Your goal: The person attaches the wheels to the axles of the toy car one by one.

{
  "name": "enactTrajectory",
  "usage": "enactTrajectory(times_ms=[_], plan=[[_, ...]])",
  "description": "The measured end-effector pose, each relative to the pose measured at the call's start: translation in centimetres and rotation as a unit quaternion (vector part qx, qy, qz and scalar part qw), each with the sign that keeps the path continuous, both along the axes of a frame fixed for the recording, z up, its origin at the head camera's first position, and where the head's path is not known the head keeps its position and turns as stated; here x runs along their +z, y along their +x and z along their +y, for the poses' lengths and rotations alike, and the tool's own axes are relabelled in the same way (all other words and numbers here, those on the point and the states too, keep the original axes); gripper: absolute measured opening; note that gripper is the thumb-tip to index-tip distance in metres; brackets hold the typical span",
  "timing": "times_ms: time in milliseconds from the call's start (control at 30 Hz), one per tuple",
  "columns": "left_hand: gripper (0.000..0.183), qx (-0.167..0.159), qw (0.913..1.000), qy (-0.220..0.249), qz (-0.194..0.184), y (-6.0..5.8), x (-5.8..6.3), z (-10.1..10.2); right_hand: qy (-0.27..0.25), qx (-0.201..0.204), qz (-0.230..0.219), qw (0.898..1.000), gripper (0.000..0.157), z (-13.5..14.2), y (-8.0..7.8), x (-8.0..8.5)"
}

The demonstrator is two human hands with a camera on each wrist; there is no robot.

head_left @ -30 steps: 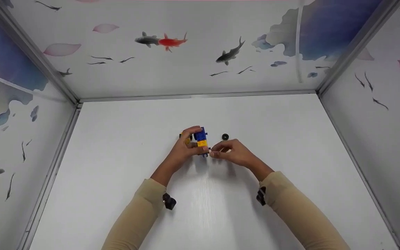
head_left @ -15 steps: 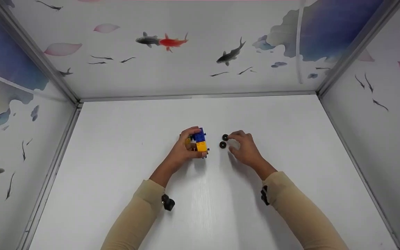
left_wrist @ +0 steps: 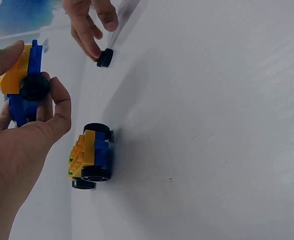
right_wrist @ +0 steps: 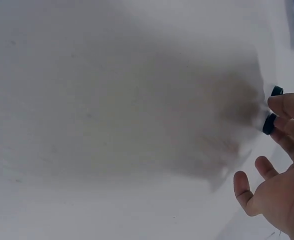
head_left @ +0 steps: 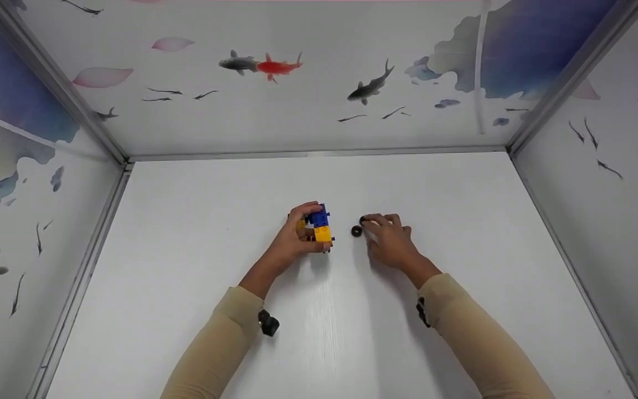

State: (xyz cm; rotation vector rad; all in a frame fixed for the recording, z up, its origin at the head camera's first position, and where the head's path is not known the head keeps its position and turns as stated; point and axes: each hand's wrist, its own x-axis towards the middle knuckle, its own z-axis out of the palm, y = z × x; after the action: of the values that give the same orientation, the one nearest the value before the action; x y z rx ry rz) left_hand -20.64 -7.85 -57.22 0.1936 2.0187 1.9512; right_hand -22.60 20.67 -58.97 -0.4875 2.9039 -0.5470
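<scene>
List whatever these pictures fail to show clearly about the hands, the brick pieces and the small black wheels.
- Second small black wheel: head view, the right hand covers most of it.
- Blue and yellow brick block: the left hand curls round it, hiding its left side in the head view.
- Second blue and yellow brick piece with wheels: seen lying on the white table in the left wrist view only.
- Loose black wheel: head view, too small to tell whether a fingertip touches it.

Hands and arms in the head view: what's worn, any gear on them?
Both arms wear long, close-fitting beige sleeves that end at the wrists. A small black device, likely the wrist camera, sits at the left cuff and another at the right cuff. The left hand and right hand are bare: no gloves, rings or markings visible.
</scene>
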Motion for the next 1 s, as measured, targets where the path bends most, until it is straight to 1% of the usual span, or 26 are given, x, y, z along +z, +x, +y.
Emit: enactTrajectory(times_ms=[133, 300, 400, 467, 700, 833, 1000], plan=[[0.089, -0.005, 0.9999, 0.001, 0.012, 0.0, 0.0, 0.0, -0.021, -0.024, 0.014, 0.999, 0.034, 0.4, -0.2, 0.1], [0.091, -0.012, 0.9998, -0.002, 0.013, 0.1, -0.1, 0.0, -0.040, -0.053, 0.018, 0.998, 0.015, 0.5, -0.4, 0.0], [0.091, -0.015, 0.9998, -0.001, 0.012, 0.2, -0.2, 0.1, -0.033, -0.056, 0.031, 0.997, 0.012, 0.5, -0.4, 0.2], [0.091, -0.018, 0.9997, -0.003, 0.015, 0.2, -0.2, 0.2, -0.035, -0.057, 0.032, 0.997, 0.012, 0.6, -0.4, 0.2], [0.090, -0.020, 0.9991, -0.026, 0.028, 0.6, -0.3, 0.3, -0.080, -0.061, 0.012, 0.995, 0.003, 0.5, -0.1, 0.1], [0.089, -0.021, 0.9991, -0.020, 0.030, 0.7, -0.4, 0.2, -0.105, -0.064, 0.012, 0.992, 0.011, 0.3, 0.0, 0.3], [0.090, -0.022, 0.9994, -0.009, 0.024, 0.8, -0.5, 0.2, -0.176, -0.063, 0.005, 0.982, 0.029, -0.5, -0.2, 0.7]])
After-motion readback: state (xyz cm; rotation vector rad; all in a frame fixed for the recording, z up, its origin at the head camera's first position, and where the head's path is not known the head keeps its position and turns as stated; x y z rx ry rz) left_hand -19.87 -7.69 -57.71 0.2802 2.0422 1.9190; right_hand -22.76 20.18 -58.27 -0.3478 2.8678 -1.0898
